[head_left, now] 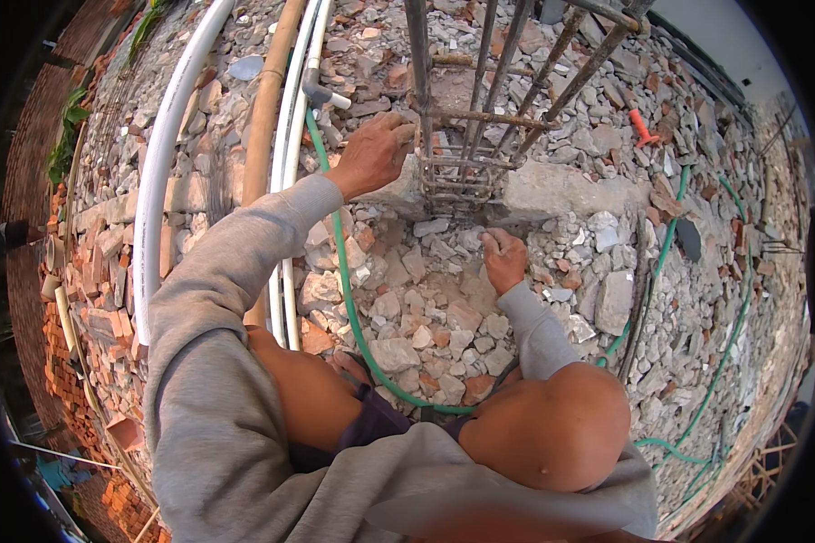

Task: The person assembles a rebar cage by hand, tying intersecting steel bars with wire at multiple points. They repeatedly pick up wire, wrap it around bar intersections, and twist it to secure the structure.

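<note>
A rusty rebar cage [489, 116] rises from a broken concrete beam [575, 192]. My left hand [376, 156] is at the cage's left side, fingers bent together against its upright bar; the fingertips are partly hidden. Lower down, my right hand [504, 260] is closed just above the rubble [448, 312] in front of the cage's foot. Its thumb and fingers are pinched, and whatever lies between them is too small to make out. Grey sleeves cover both forearms, and my bent knees frame the rubble between them.
White pipes [165, 181] and a bamboo pole [270, 109] lie along the left. A green hose [346, 281] curves past my feet. At the right are a tool with an orange handle [641, 129], a loose concrete block [615, 301] and more hose. Stacked bricks [68, 385] stand far left.
</note>
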A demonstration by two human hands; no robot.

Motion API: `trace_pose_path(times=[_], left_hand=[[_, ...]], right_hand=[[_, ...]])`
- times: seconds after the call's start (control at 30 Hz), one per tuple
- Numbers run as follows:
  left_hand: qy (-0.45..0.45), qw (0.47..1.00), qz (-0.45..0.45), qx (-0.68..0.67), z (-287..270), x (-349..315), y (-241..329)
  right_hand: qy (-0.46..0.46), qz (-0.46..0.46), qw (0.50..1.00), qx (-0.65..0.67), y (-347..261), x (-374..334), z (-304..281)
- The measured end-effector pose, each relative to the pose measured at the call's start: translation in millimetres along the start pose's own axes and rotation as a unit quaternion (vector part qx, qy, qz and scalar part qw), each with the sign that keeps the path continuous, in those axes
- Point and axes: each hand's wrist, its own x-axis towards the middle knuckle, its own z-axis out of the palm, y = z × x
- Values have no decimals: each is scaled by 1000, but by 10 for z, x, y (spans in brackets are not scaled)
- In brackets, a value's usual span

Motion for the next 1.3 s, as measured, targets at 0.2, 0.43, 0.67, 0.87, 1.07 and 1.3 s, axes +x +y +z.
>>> trace_pose_path(times=[0.2,0.43,0.67,0.87,1.07,1.3], left_hand=[[-88,992,75,49,-82,210,55],[-320,940,-96,-66,-258,225,-38],[-355,900,-123,-221,-148,1,-249],[-272,958,68,57,435,-97,-431],[30,999,30,11,928,-225,-278],[27,906,-351,-237,1117,-481,285]], right_hand=[[116,-201,971,-57,-394,462,407],[71,-27,991,112,-632,517,833],[-38,135,922,361,-744,545,762],[-128,154,878,434,-816,498,556],[-103,67,923,365,-749,614,561],[-73,-1,940,334,-701,573,545]])
